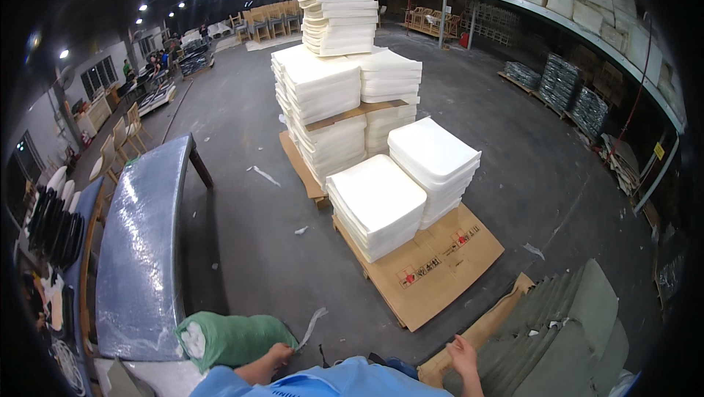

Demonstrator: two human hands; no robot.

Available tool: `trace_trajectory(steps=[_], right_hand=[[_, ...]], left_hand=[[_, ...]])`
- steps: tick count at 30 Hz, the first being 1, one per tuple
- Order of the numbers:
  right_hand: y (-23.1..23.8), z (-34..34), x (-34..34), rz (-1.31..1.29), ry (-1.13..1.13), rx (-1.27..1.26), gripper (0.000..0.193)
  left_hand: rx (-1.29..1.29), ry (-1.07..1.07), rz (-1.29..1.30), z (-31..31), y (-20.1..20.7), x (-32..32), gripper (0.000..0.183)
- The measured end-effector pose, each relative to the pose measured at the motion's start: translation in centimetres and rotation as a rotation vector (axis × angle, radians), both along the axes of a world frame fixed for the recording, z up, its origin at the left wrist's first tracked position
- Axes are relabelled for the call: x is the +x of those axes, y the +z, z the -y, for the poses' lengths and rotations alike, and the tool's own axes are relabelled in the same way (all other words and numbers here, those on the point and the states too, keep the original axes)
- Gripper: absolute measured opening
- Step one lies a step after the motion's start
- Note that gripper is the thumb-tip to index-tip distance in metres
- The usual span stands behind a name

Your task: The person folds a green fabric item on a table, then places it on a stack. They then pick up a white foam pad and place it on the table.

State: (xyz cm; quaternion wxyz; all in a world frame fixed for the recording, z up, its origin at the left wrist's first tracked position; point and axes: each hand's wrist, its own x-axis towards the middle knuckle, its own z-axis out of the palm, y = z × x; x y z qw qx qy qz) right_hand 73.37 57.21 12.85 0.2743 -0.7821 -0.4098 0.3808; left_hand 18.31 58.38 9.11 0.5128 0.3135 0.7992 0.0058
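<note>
In the head view, my left hand (280, 354) is at the lower middle, just beside the narrow end of the green sack (238, 338). Its fingers are curled, but I cannot tell if they grasp the sack or only rest near it. The sack lies on its side, near the table wrapped in clear film (143, 243). My right hand (462, 355) is to the right, its fingers half bent, in front of the brown cardboard strip (499, 310); I cannot tell if it is fully released. Beside it leans the stack of grey-green sheets (579, 324). Ahead of me, two low piles of white pads (378, 199) stand on the flat cardboard (440, 276), and a taller white pile (323, 85) rises behind them.
</note>
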Motion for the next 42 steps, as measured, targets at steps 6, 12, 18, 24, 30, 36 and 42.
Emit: trace_trajectory(steps=[6, 12, 18, 24, 30, 36, 42], right_hand=[[0.0, -15.5, -6.3, -0.164, 0.305, -0.037, 0.05], [0.5, -32.7, -11.8, -0.651, 0.17, -0.188, 0.047], [-2.8, -56.8, -13.5, -1.106, -0.051, -0.017, 0.06], [-4.6, -79.0, -15.4, -1.197, -0.436, 0.094, 0.081], [-7.3, -90.5, -16.1, -1.361, -0.924, 0.222, 0.099], [-6.1, -95.3, -16.8, -1.432, -1.166, 0.226, 0.094], [-2.0, -97.4, -14.7, -1.406, -1.27, 0.304, 0.094]], left_hand=[[0.105, 0.26, 0.284, -1.6, -3.2, -0.2, 0.035], [0.046, 0.446, 0.256, -5.1, -4.2, -3.5, 0.041], [0.097, 0.712, 0.258, -16.7, -0.6, -5.3, 0.048], [0.168, 0.889, 0.258, -26.4, 3.5, -6.7, 0.057], [0.235, 0.935, 0.294, -33.3, 4.8, -7.8, 0.064], [0.192, 0.912, 0.229, -39.0, 4.3, -7.8, 0.059], [0.185, 0.882, 0.244, -40.8, 3.4, -8.0, 0.053]])
